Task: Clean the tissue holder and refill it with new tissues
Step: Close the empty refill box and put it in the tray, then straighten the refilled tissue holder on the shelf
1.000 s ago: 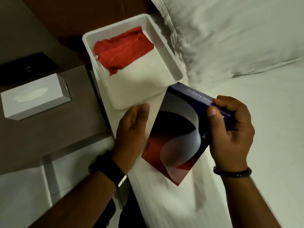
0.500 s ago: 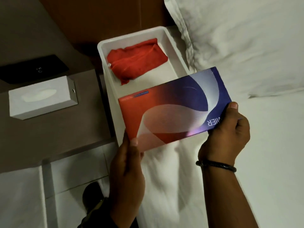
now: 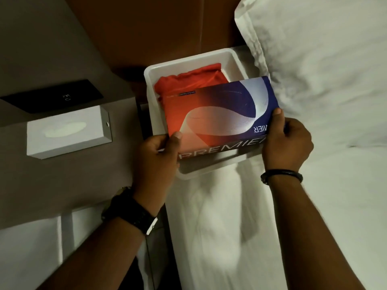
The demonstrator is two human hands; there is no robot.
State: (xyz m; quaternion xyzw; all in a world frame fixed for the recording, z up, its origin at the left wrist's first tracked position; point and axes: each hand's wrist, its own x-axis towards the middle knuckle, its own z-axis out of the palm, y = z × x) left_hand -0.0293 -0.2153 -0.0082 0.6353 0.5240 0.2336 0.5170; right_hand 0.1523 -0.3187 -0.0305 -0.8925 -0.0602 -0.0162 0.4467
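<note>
I hold a red, white and blue tissue box (image 3: 219, 114) flat over a white tray (image 3: 188, 63). My left hand (image 3: 157, 155) grips its near left corner and my right hand (image 3: 287, 141) grips its right end. A red cloth (image 3: 188, 80) lies in the far part of the tray, partly hidden by the box. The white tissue holder (image 3: 67, 132) stands closed on the brown bedside table (image 3: 62, 181) to the left, with a slot in its top.
The tray rests on the white bed (image 3: 251, 227) at its left edge. A white pillow (image 3: 324, 70) lies to the right of the tray. A black panel (image 3: 54, 97) sits behind the holder. A wooden headboard (image 3: 157, 28) rises at the back.
The tissue box has turned from a steep tilt on the bed to lying level over the tray. My left hand has moved from beside it to gripping its near left corner.
</note>
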